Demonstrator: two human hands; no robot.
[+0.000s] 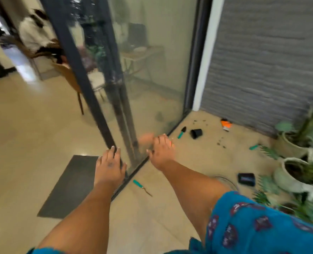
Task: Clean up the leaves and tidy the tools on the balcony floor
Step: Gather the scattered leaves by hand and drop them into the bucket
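Leaves [221, 143] were seen as small dark bits scattered on the balcony floor [197, 158] at about 1 o'clock, more near the corner [199, 121]. Tools were spread out: a teal-handled trowel [181, 132] just beside a tipped black pot [196, 133] at 12 o'clock, an orange tool [226, 124] by the grey wall at 1 o'clock, a teal tool [253, 147] near the planters at 2 o'clock, another teal-handled tool [142, 187] on the floor near the door track at 6 o'clock. A dark flat object [246, 179] was noted at 3 o'clock, type unclear.

Left hand [110, 165] was held with fingers spread flat against the glass door frame [104, 123], gripping nothing. Right hand [162, 152] was placed on the edge of the glass panel [152, 70], fingers appearing extended; whether anything was pinched cannot be told through blur.

Nothing judged picked up yet. Risks judged: the teal tool at 6 o'clock could be stepped on or kicked, being close underfoot; fingers could be caught if the door slid; planters [289, 173] at 3 o'clock could be knocked when reaching for the tools; small leaf bits could be missed.
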